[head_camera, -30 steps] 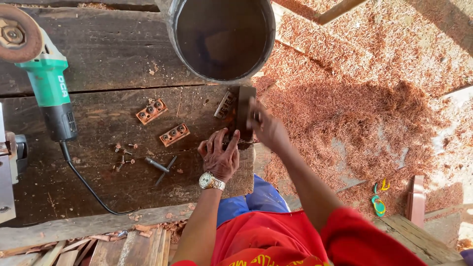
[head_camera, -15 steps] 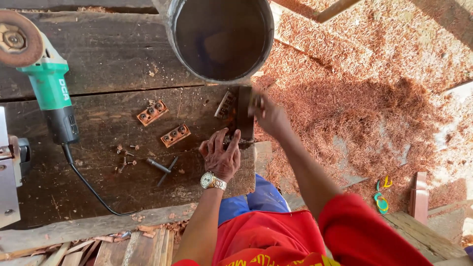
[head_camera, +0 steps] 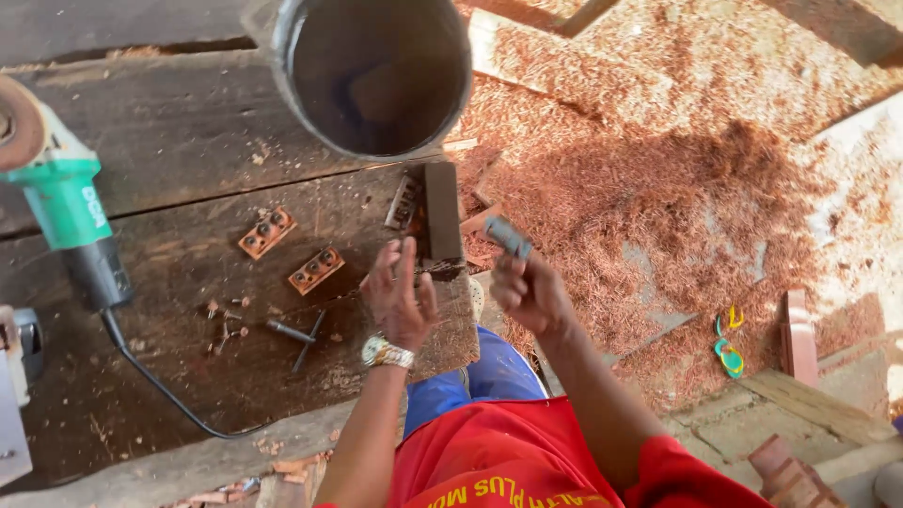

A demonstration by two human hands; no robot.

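Wood bench (head_camera: pixel 169 141), sawdust floor (head_camera: pixel 658 169). At the bench's right edge, left hand (head_camera: pixel 400 296) spreads open; right hand (head_camera: pixel 527 287) pinches a grey piece (head_camera: pixel 508 235).

Right hand (head_camera: pixel 529 292) held small grey block (head_camera: pixel 508 235) raised off counter (head_camera: pixel 169 141), grip closed round its lower end. Left hand (head_camera: pixel 400 296) open, fingers spread, wristwatch (head_camera: pixel 386 353) on wrist, hovering over counter edge just below dark wooden block (head_camera: pixel 440 212). Dark round bucket (head_camera: pixel 376 71) stood above. Two small orange pieces with holes (head_camera: pixel 292 254) lay left of hand; bolts (head_camera: pixel 292 334) near. Green angle grinder (head_camera: pixel 66 202) at far left, cable trailing. Reddish sawdust (head_camera: pixel 658 188) covered floor at right.
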